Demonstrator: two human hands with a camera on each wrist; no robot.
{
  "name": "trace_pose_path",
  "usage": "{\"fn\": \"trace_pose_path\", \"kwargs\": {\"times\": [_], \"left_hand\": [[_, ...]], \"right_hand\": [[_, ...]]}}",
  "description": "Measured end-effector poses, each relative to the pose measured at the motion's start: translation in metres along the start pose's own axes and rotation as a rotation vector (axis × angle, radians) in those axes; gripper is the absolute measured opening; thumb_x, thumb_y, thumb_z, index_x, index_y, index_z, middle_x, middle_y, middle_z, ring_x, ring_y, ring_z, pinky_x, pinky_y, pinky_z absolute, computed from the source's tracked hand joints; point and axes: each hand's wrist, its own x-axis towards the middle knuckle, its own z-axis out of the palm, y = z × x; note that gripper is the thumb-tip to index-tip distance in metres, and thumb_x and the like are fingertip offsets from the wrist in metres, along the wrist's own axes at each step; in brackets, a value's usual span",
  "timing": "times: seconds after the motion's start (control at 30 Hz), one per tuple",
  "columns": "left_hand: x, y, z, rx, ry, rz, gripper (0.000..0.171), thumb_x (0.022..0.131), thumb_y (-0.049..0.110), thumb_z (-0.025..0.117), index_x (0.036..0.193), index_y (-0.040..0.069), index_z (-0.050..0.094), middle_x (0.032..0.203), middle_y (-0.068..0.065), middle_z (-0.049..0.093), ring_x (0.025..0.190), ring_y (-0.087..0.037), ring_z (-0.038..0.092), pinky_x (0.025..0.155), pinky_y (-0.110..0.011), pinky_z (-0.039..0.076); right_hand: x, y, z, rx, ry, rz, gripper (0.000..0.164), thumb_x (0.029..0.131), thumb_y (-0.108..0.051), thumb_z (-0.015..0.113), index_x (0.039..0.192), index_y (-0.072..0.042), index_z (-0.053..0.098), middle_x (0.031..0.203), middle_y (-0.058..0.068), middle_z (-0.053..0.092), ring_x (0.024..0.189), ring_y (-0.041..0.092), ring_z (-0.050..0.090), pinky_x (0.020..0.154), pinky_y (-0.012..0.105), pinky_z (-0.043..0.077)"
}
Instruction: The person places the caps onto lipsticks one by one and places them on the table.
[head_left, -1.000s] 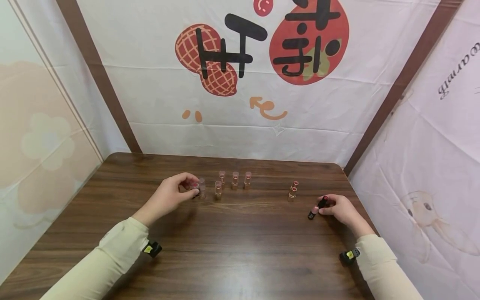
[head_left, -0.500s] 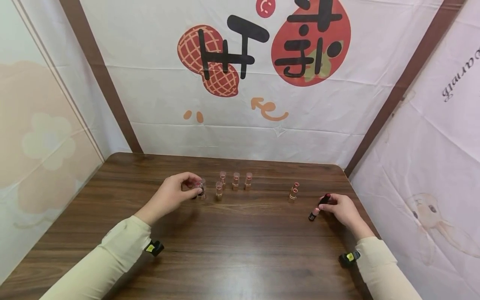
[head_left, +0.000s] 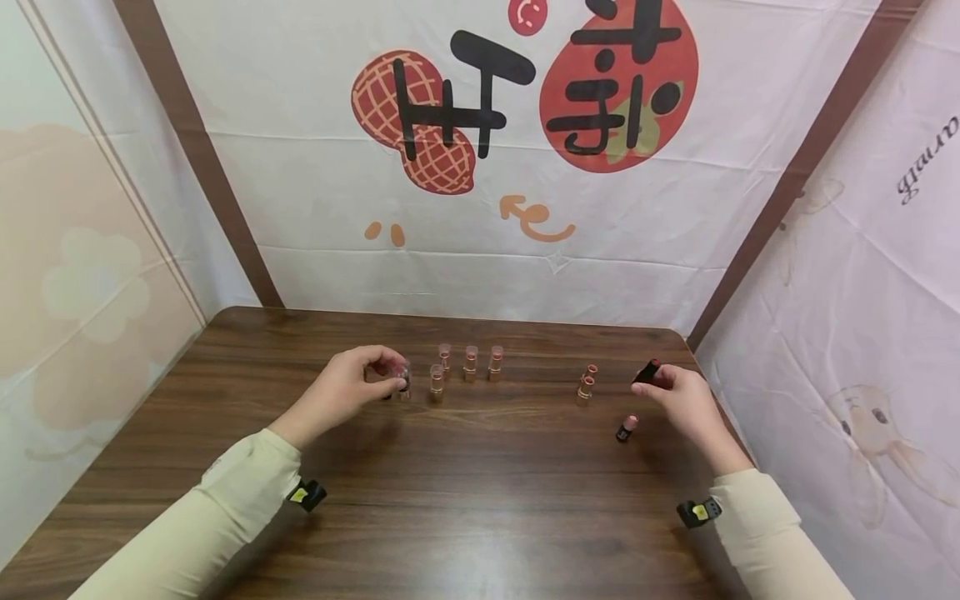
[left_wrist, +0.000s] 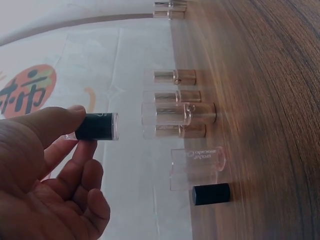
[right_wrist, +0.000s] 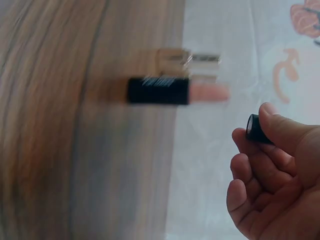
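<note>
My left hand (head_left: 347, 390) pinches a short black tube (left_wrist: 97, 126) with clear ends between thumb and fingers, held above the table. Below it, in the left wrist view, stand a clear cap (left_wrist: 197, 167) with small lettering and a plain black cylinder (left_wrist: 211, 194). On the right, my right hand (head_left: 681, 400) pinches a black lipstick (head_left: 647, 371), raised off the table and tilted, its upper end reddish. Only its dark lower end shows in the right wrist view. A black lipstick with a bare pink tip (head_left: 627, 428) stands in front of that hand.
Several gold lipsticks (head_left: 470, 364) with clear tops stand in a group right of my left hand. Two gold tubes (head_left: 585, 390) stand close together, left of my right hand. A printed cloth (head_left: 480, 275) hangs behind the wooden table (head_left: 465, 500).
My right hand has lifted the black lipstick up and away from the pink-tipped one, which stays standing. My left hand's tube has shifted slightly right.
</note>
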Motion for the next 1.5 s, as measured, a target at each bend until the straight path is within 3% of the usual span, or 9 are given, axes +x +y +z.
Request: {"fn": "trace_pose_path", "kwargs": {"times": [0.23, 0.33, 0.47, 0.57, 0.8, 1.03, 1.33, 1.5], "left_hand": [[0.003, 0.009, 0.000, -0.034, -0.033, 0.008, 0.018, 0.094, 0.025, 0.077, 0.109, 0.018, 0.070, 0.098, 0.001, 0.069, 0.084, -0.021, 0.064, 0.067, -0.030, 0.054], [0.006, 0.012, 0.000, -0.046, -0.031, 0.013, 0.017, 0.095, 0.024, 0.076, 0.109, 0.018, 0.069, 0.096, 0.001, 0.069, 0.079, -0.023, 0.064, 0.064, -0.030, 0.055], [0.007, 0.016, 0.000, -0.032, -0.019, 0.023, 0.017, 0.095, 0.025, 0.076, 0.110, 0.019, 0.069, 0.094, 0.002, 0.068, 0.079, -0.022, 0.063, 0.062, -0.030, 0.053], [0.009, 0.020, 0.001, -0.010, -0.010, 0.034, 0.019, 0.096, 0.026, 0.075, 0.112, 0.019, 0.069, 0.096, 0.002, 0.068, 0.083, -0.021, 0.061, 0.064, -0.030, 0.050], [0.012, 0.032, 0.003, 0.006, -0.005, 0.045, 0.025, 0.098, 0.026, 0.072, 0.120, 0.013, 0.068, 0.102, 0.001, 0.067, 0.086, -0.018, 0.060, 0.067, -0.032, 0.050], [0.016, 0.042, 0.003, 0.024, 0.001, 0.078, 0.024, 0.098, 0.024, 0.071, 0.120, 0.014, 0.068, 0.103, 0.002, 0.066, 0.089, -0.017, 0.059, 0.073, -0.034, 0.050], [0.022, 0.059, 0.006, -0.034, -0.048, 0.060, 0.027, 0.098, 0.021, 0.072, 0.122, 0.011, 0.068, 0.106, -0.001, 0.066, 0.080, -0.023, 0.062, 0.071, -0.035, 0.052], [0.025, 0.067, 0.009, -0.012, -0.031, 0.097, 0.023, 0.096, 0.024, 0.074, 0.117, 0.015, 0.069, 0.103, 0.003, 0.067, 0.093, -0.016, 0.060, 0.079, -0.037, 0.050]], "right_hand": [[-0.004, -0.033, 0.008, 0.048, 0.000, -0.045, 0.026, 0.092, -0.034, 0.078, 0.104, -0.011, 0.074, 0.092, 0.006, 0.075, 0.085, 0.020, 0.064, 0.072, 0.033, 0.050], [-0.003, -0.045, 0.017, 0.134, -0.027, -0.042, 0.026, 0.093, -0.032, 0.078, 0.109, -0.012, 0.073, 0.094, 0.011, 0.072, 0.081, 0.024, 0.063, 0.061, 0.037, 0.056], [-0.001, -0.061, 0.031, 0.183, -0.043, -0.067, 0.022, 0.093, -0.031, 0.077, 0.107, -0.014, 0.072, 0.094, 0.014, 0.071, 0.078, 0.024, 0.060, 0.057, 0.036, 0.054], [0.000, -0.074, 0.041, 0.173, -0.040, -0.110, 0.019, 0.092, -0.031, 0.078, 0.100, -0.015, 0.072, 0.089, 0.011, 0.071, 0.077, 0.022, 0.058, 0.062, 0.032, 0.047], [0.000, -0.095, 0.069, 0.231, -0.106, -0.131, 0.020, 0.090, -0.030, 0.081, 0.095, -0.014, 0.071, 0.085, 0.004, 0.068, 0.075, 0.021, 0.058, 0.062, 0.032, 0.050], [-0.001, -0.109, 0.091, 0.219, -0.136, -0.184, 0.017, 0.090, -0.029, 0.081, 0.092, -0.016, 0.070, 0.080, -0.001, 0.066, 0.071, 0.018, 0.057, 0.061, 0.031, 0.048], [-0.004, -0.128, 0.113, 0.215, -0.161, -0.195, 0.021, 0.087, -0.027, 0.083, 0.103, -0.015, 0.075, 0.086, -0.005, 0.070, 0.075, 0.012, 0.060, 0.064, 0.029, 0.051], [-0.004, -0.137, 0.126, 0.226, -0.177, -0.218, 0.026, 0.086, -0.026, 0.085, 0.106, -0.013, 0.075, 0.087, -0.005, 0.070, 0.075, 0.011, 0.061, 0.065, 0.029, 0.051]]}}
